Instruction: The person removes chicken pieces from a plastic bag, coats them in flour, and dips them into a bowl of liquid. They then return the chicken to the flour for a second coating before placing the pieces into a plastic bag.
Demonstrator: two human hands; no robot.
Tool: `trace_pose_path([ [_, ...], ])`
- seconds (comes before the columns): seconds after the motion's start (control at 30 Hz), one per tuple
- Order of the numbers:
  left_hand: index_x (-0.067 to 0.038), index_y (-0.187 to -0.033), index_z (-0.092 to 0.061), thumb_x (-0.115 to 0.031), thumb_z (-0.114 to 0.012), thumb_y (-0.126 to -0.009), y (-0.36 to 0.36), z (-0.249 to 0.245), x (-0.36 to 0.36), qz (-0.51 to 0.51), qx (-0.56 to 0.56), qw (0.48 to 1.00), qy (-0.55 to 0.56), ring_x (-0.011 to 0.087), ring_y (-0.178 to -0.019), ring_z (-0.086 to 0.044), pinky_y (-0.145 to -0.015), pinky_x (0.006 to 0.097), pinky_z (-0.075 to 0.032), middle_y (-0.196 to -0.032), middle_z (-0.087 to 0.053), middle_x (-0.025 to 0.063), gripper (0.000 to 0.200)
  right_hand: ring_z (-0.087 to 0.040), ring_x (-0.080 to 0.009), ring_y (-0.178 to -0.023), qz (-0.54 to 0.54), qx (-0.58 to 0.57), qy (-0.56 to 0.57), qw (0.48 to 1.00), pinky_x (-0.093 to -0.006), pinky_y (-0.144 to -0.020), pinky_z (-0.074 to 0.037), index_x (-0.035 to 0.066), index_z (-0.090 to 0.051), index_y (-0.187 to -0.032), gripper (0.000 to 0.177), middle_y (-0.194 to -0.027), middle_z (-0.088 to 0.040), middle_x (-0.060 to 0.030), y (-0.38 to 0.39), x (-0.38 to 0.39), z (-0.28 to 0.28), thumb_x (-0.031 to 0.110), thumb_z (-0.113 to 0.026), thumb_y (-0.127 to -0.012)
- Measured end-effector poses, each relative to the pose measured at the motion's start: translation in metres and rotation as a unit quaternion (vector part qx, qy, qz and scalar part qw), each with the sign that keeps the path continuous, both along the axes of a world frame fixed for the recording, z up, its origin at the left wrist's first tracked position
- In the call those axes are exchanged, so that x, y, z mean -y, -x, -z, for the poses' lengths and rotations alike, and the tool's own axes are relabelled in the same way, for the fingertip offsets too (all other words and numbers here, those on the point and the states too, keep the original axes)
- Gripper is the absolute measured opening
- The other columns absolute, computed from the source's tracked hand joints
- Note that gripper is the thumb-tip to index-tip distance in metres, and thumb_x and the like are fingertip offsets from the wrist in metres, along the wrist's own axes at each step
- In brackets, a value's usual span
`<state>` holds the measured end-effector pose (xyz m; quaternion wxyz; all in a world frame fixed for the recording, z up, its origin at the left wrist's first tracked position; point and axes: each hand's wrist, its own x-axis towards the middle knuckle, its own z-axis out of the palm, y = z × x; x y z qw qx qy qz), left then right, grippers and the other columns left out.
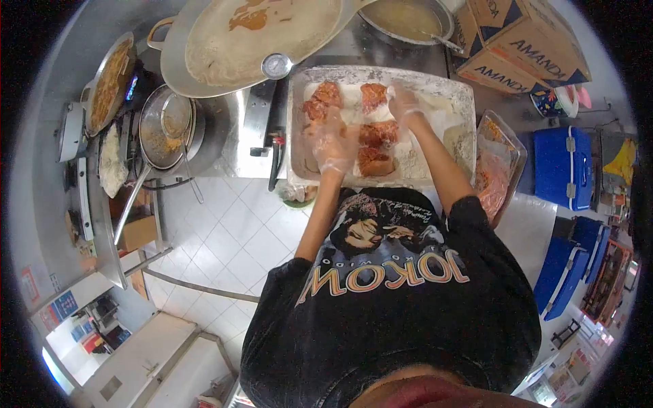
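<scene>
A large flour-dusted tray [468,136] lies in front of me, holding white flour [425,155] and several reddish marinated meat pieces [376,163]. My left hand [331,145], in a clear plastic glove, is over the tray's left side, just below a meat piece [322,100]. Motion smears its fingers, so their grip does not show. Also gloved and blurred, my right hand [405,105] is low over the flour, right beside another meat piece [373,97]. Whether it holds anything cannot be made out.
A wide pan [197,64] of pale liquid with a dial thermometer [277,66] stands beyond the tray. A metal bowl [445,24] and cardboard boxes [520,58] are at the back right. Right of the tray sits a clear container [502,160]; left, a strainer [153,132] rests over a pot.
</scene>
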<state>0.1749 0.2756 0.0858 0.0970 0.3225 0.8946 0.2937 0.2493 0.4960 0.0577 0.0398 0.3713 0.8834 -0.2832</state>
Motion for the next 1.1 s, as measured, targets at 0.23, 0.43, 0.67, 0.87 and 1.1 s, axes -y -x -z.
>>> trace_pose_path([
  [0.23, -0.012, -0.116, -0.052, -0.046, -0.053, -0.091, -0.006, -0.045, -0.014, 0.027, 0.78, 0.514, -0.356, 0.0167, -0.086, -0.061, -0.069, 0.0285, -0.051, -0.104, -0.061, 0.005, 0.043, -0.051, -0.0351, -0.111, -0.318, -0.374, 0.009, 0.871, -0.0416, -0.1, -0.038, 0.004, -0.05, -0.117, 0.038, -0.117, -0.058, -0.0134, -0.028, 0.069, -0.087, 0.01, -0.058, -0.08],
  [0.43, -0.014, -0.121, -0.05, -0.032, -0.055, -0.093, -0.006, -0.016, -0.009, -0.012, 0.724, 0.528, -0.444, 0.0167, -0.099, -0.057, -0.081, 0.0349, -0.05, -0.112, -0.059, 0.003, 0.034, -0.049, -0.0203, -0.114, -0.002, -0.214, 0.405, 0.889, -0.0328, -0.089, -0.046, 0.005, -0.036, -0.135, 0.058, -0.129, -0.047, -0.0103, -0.033, 0.076, -0.077, 0.027, -0.063, -0.088],
  [0.67, -0.003, -0.132, -0.042, -0.034, -0.056, -0.092, -0.027, -0.037, 0.004, -0.058, 0.489, 0.811, -0.316, 0.0172, -0.112, -0.051, -0.096, 0.033, -0.042, -0.122, -0.054, 0.0086, 0.053, -0.054, -0.0131, -0.096, 0.031, -0.384, 0.478, 0.79, -0.0268, -0.075, -0.051, 0.004, -0.034, -0.136, 0.053, -0.116, -0.051, -0.0059, -0.024, 0.109, -0.057, 0.02, -0.058, -0.092],
  [0.87, -0.007, -0.126, -0.048, -0.042, -0.047, -0.095, -0.009, -0.036, 0.025, -0.021, 0.593, 0.697, -0.403, 0.0146, -0.091, -0.06, -0.069, 0.0304, -0.05, -0.109, -0.061, 0.0068, 0.047, -0.058, -0.0176, -0.094, -0.16, -0.302, 0.372, 0.863, -0.0286, -0.078, -0.048, 0.003, -0.037, -0.128, 0.047, -0.11, -0.055, -0.0089, -0.026, 0.08, -0.057, 0.02, -0.06, -0.09],
  [1.1, -0.006, -0.119, -0.051, -0.031, -0.049, -0.095, -0.014, -0.001, 0.038, -0.04, 0.738, 0.531, -0.414, 0.0154, -0.087, -0.061, -0.062, 0.0293, -0.051, -0.105, -0.062, 0.0061, 0.034, -0.053, -0.0206, -0.113, -0.28, -0.21, 0.36, 0.865, -0.0307, -0.09, -0.044, 0.0, -0.031, -0.136, 0.057, -0.117, -0.057, -0.0148, -0.007, 0.099, -0.073, 0.02, -0.058, -0.091],
])
